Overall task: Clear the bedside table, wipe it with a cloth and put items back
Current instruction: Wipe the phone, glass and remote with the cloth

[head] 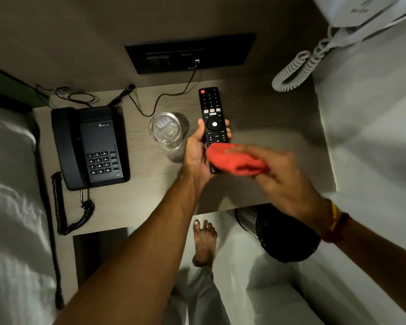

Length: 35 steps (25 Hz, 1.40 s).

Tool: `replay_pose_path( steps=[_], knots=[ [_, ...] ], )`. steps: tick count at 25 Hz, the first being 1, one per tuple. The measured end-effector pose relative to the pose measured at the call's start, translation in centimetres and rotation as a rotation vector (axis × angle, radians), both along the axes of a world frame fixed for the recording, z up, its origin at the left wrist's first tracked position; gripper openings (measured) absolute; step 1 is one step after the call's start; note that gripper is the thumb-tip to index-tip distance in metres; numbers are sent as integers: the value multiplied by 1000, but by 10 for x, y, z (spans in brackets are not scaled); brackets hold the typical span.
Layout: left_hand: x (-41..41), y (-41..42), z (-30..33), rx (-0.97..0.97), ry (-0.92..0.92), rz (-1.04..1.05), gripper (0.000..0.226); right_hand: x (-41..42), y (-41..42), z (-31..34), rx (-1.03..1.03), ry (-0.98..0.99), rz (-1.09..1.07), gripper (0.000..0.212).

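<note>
Dim bedside surface (136, 207) between two beds, seen from above. Nearest, the right hand (288, 181) is bunched around a red cloth (234, 161), blurred, pressed on the lower end of a remote (212, 118) gripped by the left hand (197, 156) above the surface. Just left stands a drinking glass (165, 130), then a black telephone (92, 146); a thin cable (174, 92) trails behind. Likely risk: a wide wiping stroke or left elbow could tip the glass, or the remote could slip.
</note>
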<state>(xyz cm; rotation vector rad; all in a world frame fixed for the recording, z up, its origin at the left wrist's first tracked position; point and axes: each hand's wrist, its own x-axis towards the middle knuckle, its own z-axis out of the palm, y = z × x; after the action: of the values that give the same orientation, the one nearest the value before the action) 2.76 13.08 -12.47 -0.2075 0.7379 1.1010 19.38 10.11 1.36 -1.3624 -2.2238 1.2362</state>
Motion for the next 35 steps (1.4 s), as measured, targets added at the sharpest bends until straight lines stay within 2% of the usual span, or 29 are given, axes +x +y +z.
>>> replay_pose_path(
  steps=[2,4,6,10,12,13,15,17,18,23,25,27,29,32,35],
  knots=[
    [7,-5,4,-12,27,-11,57,-14,31,7,22,136,-332,47],
    [15,-13,9,-16,69,-1,57,-29,73,-1,182,89,-486,46],
    [20,-14,16,-16,70,9,58,-41,105,-18,231,23,-415,57],
    [14,-5,19,-77,63,12,46,-52,94,-56,209,-157,-51,74],
    [9,-7,25,-66,40,17,32,-47,70,-60,222,-160,-14,74],
    [8,-8,28,-38,-7,20,32,-42,57,-58,232,-144,5,73],
    [4,-12,30,-28,-47,-4,44,-31,29,-51,234,-123,59,73],
    [-1,-13,30,-36,-25,-86,66,-21,3,-45,209,-124,110,76],
    [-2,-12,29,-42,-17,-121,68,-16,-8,-43,196,-131,119,78],
    [2,1,20,-40,145,4,53,6,-24,-40,139,-50,90,73],
    [8,7,18,-63,267,28,49,8,-19,-31,-92,129,-95,62],
    [18,9,14,-94,492,4,43,8,-6,-31,-378,422,-522,33],
    [28,8,4,-110,720,-36,35,15,13,-51,-560,563,-866,12],
    [37,10,-13,-154,1022,-101,21,18,39,-84,-906,787,-1126,29],
    [41,17,-19,-244,1138,-114,14,6,55,-109,-990,813,-1206,37]
  ],
)
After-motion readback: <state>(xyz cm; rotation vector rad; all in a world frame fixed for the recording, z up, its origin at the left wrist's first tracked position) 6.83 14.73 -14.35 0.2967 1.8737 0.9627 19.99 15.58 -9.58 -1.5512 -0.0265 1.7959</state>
